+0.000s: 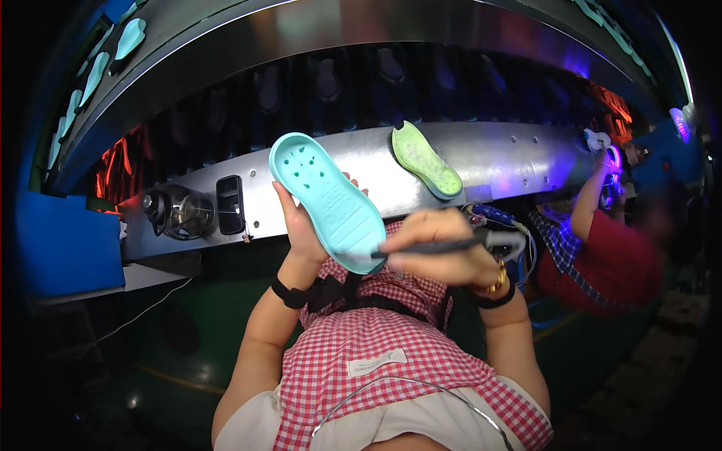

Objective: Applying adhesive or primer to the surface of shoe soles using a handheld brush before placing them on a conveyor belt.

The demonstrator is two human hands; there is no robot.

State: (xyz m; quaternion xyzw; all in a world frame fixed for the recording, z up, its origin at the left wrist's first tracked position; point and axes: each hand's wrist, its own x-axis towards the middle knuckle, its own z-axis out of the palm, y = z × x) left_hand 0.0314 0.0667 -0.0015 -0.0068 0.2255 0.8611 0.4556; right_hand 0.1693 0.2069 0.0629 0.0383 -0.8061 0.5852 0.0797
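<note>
Several pale blue pieces (131,37) lay along the upper left edge. Next, on the metal counter (489,150), stood a clear jug (189,213) with a dark top, and just beside it a dark phone (230,204).

Right of these, the left hand (302,228) was curled around the edges of the teal sole (325,192), thumb on one side and fingertips showing on the other. The sole was held in front of the counter's near edge, above the person's apron, its inner face up and its dotted end pointing away.

The right hand (460,264) was closed around a dark-handled tool (436,246), slanted in at the sole's near end. Blur hid the tip, so its kind and whether it touched could not be told. The step in hand appeared to be working the tool along that end; the next move seemed to call for a steady left hold and a light, controlled stroke near the rim.

Farther right, a green sole (425,161) lay on the counter, apart from both hands. At the far right, a co-worker in red (602,263) reached toward a violet-lit item (613,165).
</note>
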